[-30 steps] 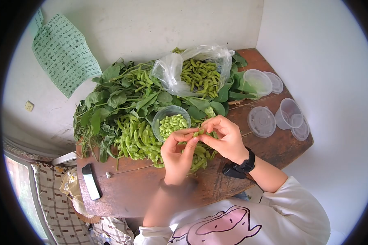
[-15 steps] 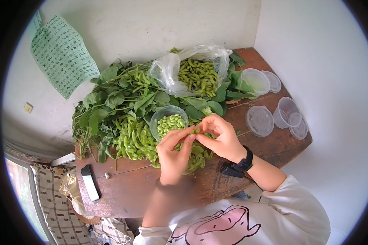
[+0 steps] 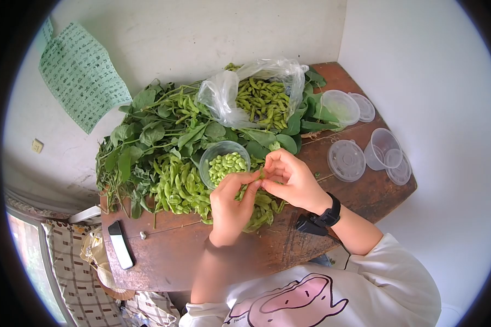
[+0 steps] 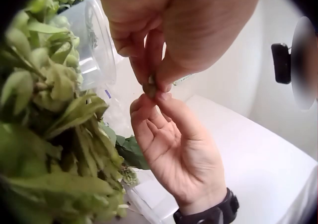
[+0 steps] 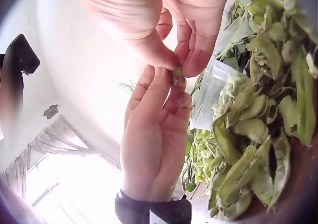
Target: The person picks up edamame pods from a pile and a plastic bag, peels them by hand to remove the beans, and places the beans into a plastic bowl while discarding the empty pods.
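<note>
Fingertips of both hands meet over the front of the pod heap. My left hand (image 3: 229,210) pinches one end of a small green soybean pod (image 3: 262,174) between thumb and forefinger. The thumb and fingers of my right hand (image 3: 294,182) pinch the other end. Most of the pod (image 5: 177,76) is hidden by the fingertips in the right wrist view. Just behind the left hand stands a clear plastic tub (image 3: 203,168), partly filled with shelled green beans (image 3: 226,165). Flat pods (image 3: 177,182) lie heaped beside and under the hands.
Leafy bean stalks (image 3: 147,131) cover the back of the wooden table (image 3: 174,250). On them sits a clear plastic bag (image 3: 221,101) with pods in it. Clear tubs (image 3: 381,150) and lids (image 3: 346,161) stand at the right. A phone (image 3: 120,245) lies at the front left.
Both hands have shifted slightly left, with the fingertips closing nearer together. Less of the pod shows between them than a second ago.
</note>
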`<action>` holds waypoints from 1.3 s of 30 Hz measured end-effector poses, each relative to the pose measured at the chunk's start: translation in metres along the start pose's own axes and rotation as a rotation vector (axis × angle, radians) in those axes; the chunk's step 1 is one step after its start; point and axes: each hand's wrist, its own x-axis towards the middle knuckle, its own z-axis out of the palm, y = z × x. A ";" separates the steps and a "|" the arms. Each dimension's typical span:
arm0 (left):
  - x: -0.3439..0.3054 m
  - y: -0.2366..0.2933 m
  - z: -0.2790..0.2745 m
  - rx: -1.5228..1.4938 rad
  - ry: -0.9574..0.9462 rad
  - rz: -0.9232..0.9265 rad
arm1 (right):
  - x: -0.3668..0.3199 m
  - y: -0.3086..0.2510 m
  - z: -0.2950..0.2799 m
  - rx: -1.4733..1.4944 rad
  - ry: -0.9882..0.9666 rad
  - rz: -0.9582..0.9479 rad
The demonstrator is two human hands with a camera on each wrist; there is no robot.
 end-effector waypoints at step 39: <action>0.009 -0.019 -0.013 0.294 0.166 0.063 | 0.011 0.002 -0.026 -0.728 0.007 -0.246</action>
